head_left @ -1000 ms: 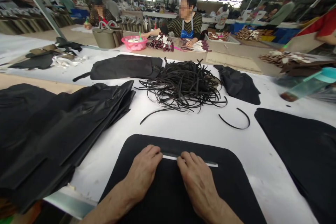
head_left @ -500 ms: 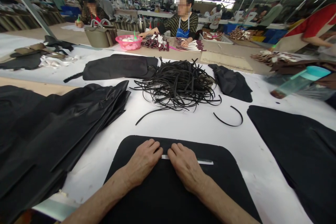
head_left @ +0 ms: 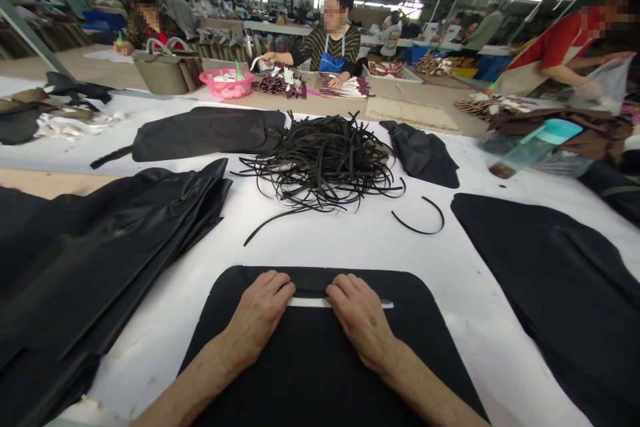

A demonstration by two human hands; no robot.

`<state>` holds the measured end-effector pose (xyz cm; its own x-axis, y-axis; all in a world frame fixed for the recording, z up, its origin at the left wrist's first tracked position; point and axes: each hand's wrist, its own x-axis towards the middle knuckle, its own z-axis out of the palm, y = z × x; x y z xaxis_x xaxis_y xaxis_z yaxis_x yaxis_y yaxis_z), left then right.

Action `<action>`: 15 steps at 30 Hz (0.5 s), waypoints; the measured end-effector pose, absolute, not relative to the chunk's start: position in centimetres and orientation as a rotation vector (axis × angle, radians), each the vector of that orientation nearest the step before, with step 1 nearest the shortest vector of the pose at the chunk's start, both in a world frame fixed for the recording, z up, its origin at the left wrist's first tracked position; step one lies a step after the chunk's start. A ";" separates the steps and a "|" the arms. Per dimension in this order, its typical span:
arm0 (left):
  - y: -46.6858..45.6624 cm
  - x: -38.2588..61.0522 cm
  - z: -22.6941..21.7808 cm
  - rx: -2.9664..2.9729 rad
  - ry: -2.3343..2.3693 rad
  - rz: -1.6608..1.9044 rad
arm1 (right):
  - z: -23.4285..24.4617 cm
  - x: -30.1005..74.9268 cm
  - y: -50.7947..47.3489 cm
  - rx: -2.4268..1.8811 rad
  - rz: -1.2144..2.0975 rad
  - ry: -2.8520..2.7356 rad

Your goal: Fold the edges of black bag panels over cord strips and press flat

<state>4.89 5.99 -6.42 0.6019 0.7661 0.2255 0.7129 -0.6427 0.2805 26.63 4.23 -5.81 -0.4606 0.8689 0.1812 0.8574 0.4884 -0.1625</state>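
A black leather-like panel (head_left: 310, 367) with rounded corners lies flat in front of me. Near its far edge runs a long narrow slot (head_left: 310, 303), white showing through it. My left hand (head_left: 263, 317) rests at the slot's left part, its fingers curled and closed on the panel's edge there. Farther right along the same slot, my right hand (head_left: 364, 320) has its fingers bent over the edge too. Both sets of fingertips are partly hidden. Beyond the panel sits a tangled pile of thin black strips (head_left: 325, 160), with one curved strip (head_left: 443, 217) lying apart.
Stacked black sheets (head_left: 115, 240) lie at left, and another black panel (head_left: 540, 260) at right. A bottle with a turquoise lid (head_left: 533, 147) lies tilted at the right. Across the table, a co-worker (head_left: 333, 40) sits by a pink basin (head_left: 227, 85).
My hands have moved farther apart along the slot, showing more white between them. The view has swung slightly right, so the table things sit more to the left.
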 end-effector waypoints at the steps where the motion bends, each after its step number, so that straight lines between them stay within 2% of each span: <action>1: 6.0 4.8 -6.4 2.651 1.249 0.507 | -5.7 27.2 4.1 -1.502 0.114 -2.456; 8: 6.1 4.3 -6.0 2.455 1.320 0.530 | -5.0 29.3 3.6 -1.662 0.321 -2.270; 15: 6.1 4.6 -5.4 2.299 1.421 0.459 | -4.6 28.9 3.7 -1.764 0.361 -2.189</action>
<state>4.65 6.07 -5.45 0.4300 0.9003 0.0678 0.7698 -0.4049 0.4934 28.87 3.74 -4.55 -0.1967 0.9773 0.0783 0.9003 0.2116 -0.3804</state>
